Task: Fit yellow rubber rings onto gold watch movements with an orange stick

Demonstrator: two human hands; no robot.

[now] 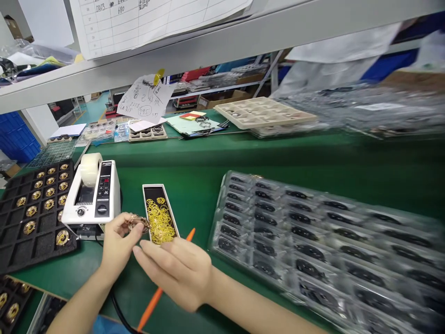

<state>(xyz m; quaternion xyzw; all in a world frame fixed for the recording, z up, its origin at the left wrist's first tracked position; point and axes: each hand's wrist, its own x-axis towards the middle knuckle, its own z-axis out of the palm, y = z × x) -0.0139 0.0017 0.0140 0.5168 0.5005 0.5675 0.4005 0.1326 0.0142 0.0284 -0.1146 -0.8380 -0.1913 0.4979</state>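
Observation:
My left hand (120, 243) pinches a round, copper-coloured metal part (137, 222) between thumb and fingers; it looks like a small watch movement or case part. Close beside it, my right hand (177, 266) has its fingers pressed together, and whatever they may hold is hidden. An orange stick-like tool (151, 308) slants beneath the right hand; I cannot tell whether the hand grips it. Just beyond both hands lies a white open box (144, 195) with a heap of thin yellow rings (162, 222) inside.
A white tape dispenser (113, 185) stands left, beside a black foam tray (40, 246) of gold round parts. On the right lies a clear plastic tray (222, 185) of dark parts. A grey shelf bar (208, 44) crosses above; a beige tray (264, 113) rests behind.

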